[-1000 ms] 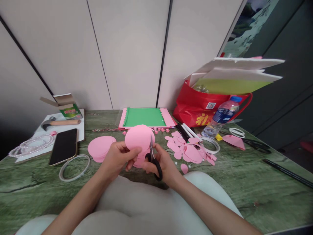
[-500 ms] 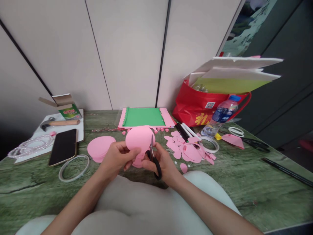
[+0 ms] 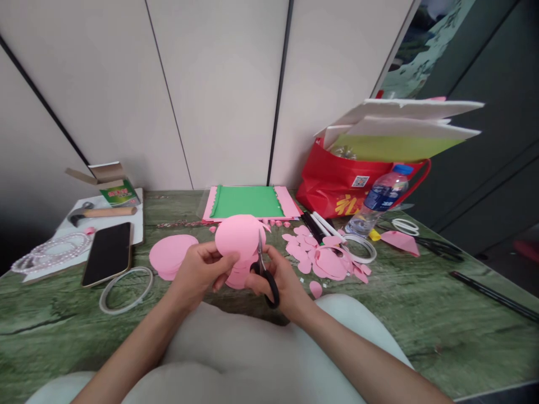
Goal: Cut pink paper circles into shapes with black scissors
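Observation:
Between thumb and fingers, my left hand (image 3: pixel 206 270) pinches a round piece of pink paper (image 3: pixel 238 238) by its lower edge. My right hand (image 3: pixel 283 280) is closed around a pair of scissors (image 3: pixel 266 279) with black handles. Their blades lie along the right edge of the pink paper, where a thin strip curls away. Below the held paper, more pink paper rounds (image 3: pixel 239 279) lie on the table. A stack of pink circles (image 3: pixel 170 252) rests left of my left hand. Pink petal-shaped pieces (image 3: pixel 330 262) are heaped right of my right hand.
On the left are a phone (image 3: pixel 108 253), a tape roll (image 3: pixel 126 290), a hammer (image 3: pixel 105 212) and a bead string (image 3: pixel 50 252). Green paper (image 3: pixel 247 201) lies at the back. To the right stand a red bag (image 3: pixel 322 179) and a water bottle (image 3: pixel 383 199), near another tape roll (image 3: pixel 370 255).
The scissor blades have shifted slightly up and left along the paper's right edge, and the cut strip hangs further loose. Both hands have barely moved.

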A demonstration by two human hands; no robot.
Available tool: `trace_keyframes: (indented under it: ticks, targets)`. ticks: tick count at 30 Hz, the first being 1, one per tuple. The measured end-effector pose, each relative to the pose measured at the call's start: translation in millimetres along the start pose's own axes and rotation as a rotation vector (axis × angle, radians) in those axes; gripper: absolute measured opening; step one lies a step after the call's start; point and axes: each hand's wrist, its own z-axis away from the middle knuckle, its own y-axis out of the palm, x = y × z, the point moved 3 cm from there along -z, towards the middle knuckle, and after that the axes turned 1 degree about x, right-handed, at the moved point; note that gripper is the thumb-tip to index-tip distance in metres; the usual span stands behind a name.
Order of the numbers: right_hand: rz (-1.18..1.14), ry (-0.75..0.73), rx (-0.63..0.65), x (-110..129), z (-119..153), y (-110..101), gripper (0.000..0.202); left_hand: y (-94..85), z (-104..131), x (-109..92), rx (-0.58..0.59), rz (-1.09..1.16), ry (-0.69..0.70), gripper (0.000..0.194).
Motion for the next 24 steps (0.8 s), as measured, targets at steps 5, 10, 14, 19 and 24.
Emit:
trace_keyframes:
  ticks: [5,10,14,19,24]
  targets:
    - [-0.018,0.009,0.012,-3.5,0.1,0.4,0.053,2.8,-0.3,-1.2,0.051,0.096,-0.015,0.022]
    - [-0.006,0.029,0.015,-1.5,0.8,1.7,0.053,5.3,-0.7,-1.2,0.079,0.153,-0.054,0.02]
    - [0.005,0.035,0.04,-4.1,1.0,1.7,0.055,5.4,0.2,0.7,0.06,0.09,-0.075,0.025]
    - [-0.021,0.021,0.097,-8.2,1.6,1.4,0.056,3.8,1.7,2.0,0.009,-0.023,-0.064,0.033]
    - [-0.05,0.004,0.058,-5.2,2.3,0.5,0.061,2.4,2.4,3.3,0.0,-0.081,-0.049,0.031]
